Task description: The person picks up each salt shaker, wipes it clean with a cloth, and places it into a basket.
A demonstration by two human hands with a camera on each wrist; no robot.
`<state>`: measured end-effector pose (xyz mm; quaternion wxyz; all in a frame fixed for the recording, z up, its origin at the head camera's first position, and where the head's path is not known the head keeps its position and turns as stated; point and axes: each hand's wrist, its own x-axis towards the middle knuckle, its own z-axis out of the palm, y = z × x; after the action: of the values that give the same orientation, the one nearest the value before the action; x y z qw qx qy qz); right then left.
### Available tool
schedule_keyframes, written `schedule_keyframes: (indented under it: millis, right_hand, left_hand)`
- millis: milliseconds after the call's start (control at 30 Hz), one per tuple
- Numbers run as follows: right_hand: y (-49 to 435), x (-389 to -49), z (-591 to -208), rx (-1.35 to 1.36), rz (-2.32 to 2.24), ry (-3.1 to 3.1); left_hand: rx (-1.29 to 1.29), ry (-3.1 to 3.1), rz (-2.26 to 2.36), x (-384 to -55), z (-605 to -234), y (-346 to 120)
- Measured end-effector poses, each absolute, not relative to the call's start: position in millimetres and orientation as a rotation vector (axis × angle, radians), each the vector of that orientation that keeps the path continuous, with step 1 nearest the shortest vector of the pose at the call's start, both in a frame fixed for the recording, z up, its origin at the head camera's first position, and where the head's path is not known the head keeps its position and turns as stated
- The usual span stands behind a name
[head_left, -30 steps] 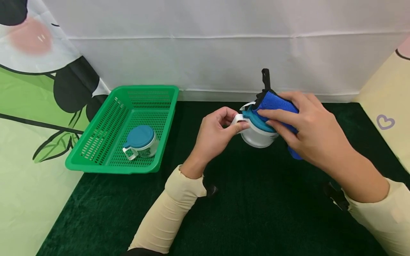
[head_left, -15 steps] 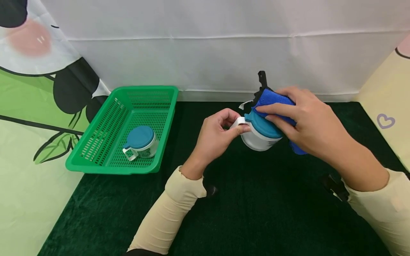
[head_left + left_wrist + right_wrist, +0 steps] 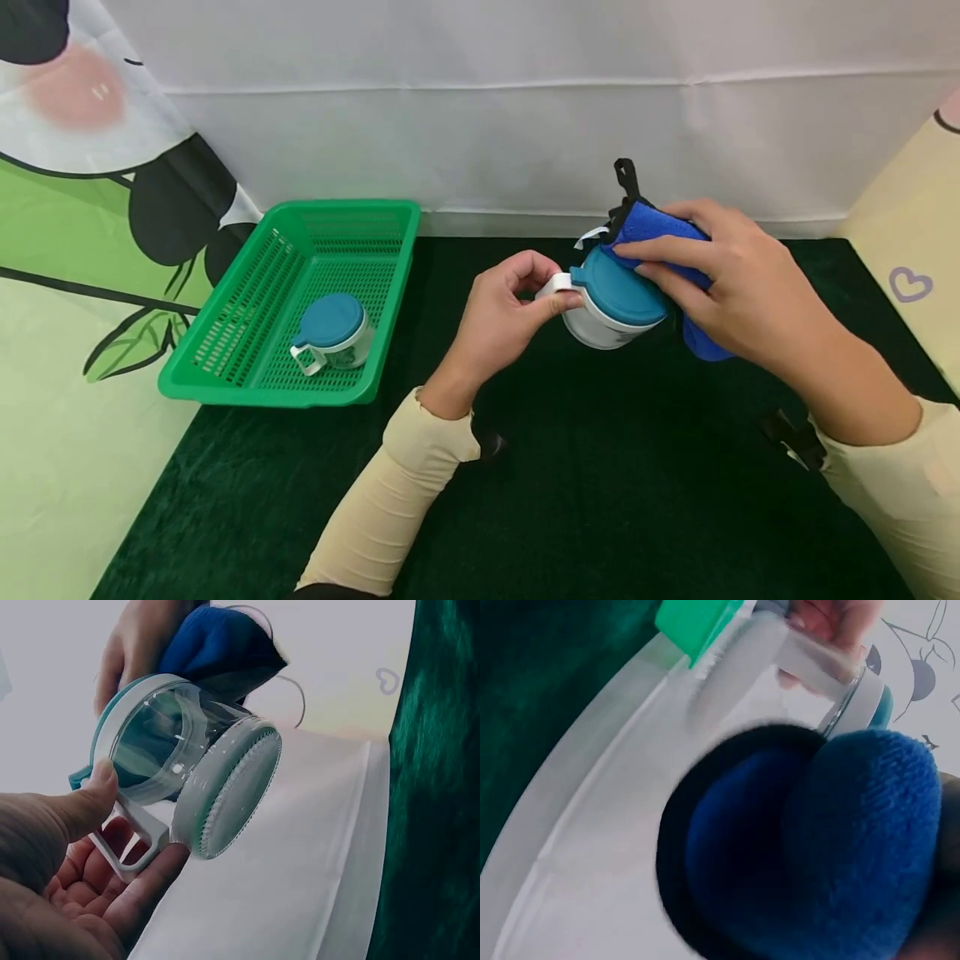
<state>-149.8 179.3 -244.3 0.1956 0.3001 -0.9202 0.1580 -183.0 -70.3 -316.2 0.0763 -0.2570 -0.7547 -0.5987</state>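
My left hand (image 3: 510,308) grips the white handle of a clear glass jar (image 3: 157,742) that has a blue-green lid (image 3: 624,287). The jar is held tilted above the dark green cloth, its ribbed base showing in the left wrist view. In my right hand (image 3: 735,283) is a bunched blue cloth (image 3: 862,832) with black edging and a hanging loop, pinched against the lid's far right edge. In the right wrist view the cloth covers most of the jar.
On the left stands a green plastic basket (image 3: 176,379) with slotted walls. Inside it sits a similar lidded jar (image 3: 333,329) with a white handle. A white curtain (image 3: 517,150) closes off the back of the dark green tabletop (image 3: 585,483).
The cloth has slid over the lid toward its right edge, uncovering more of the lid's top. The jar has tipped slightly, while my left hand keeps its grip on the handle.
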Motion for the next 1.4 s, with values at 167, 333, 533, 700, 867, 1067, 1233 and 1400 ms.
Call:
schedule_keyframes:
  millis: [167, 333, 533, 700, 867, 1067, 1233, 1400]
  right_hand:
    - [164.4, -143.4, -242.5, 0.958, 0.39, -2.529]
    - [160.3, -123.6, -251.7, 1.052, 0.417, -2.468]
    - [165.8, -107.1, -258.3, 1.107, 0.499, -2.424]
    - [172.1, -98.8, -263.2, 1.155, 0.611, -2.46]
    - [179.8, -93.5, -272.5, 1.162, 0.693, -2.522]
    - [188.2, -89.3, -280.8, 1.119, 0.721, -2.56]
    - [195.7, -87.7, -285.4, 1.071, 0.694, -2.584]
    - [200.8, -86.7, -288.7, 1.037, 0.665, -2.602]
  left_hand:
    - [-0.709, -2.278, -1.811, -181.8, -318.3, -69.3]
    - [-0.629, -2.302, -1.785, -182.5, -316.9, -73.8]
    - [-0.624, -2.253, -1.773, -184.9, -314.3, -80.9]
    - [-0.616, -2.191, -1.85, -187.9, -313.9, -86.6]
    - [-0.576, -2.132, -1.97, -191.1, -312.3, -93.2]
    - [-0.558, -2.059, -2.014, -193.9, -305.0, -106.2]
    - [-0.513, -1.958, -2.011, -197.6, -292.3, -129.2]
    - [-0.416, -1.908, -1.937, -202.7, -280.1, -157.5]
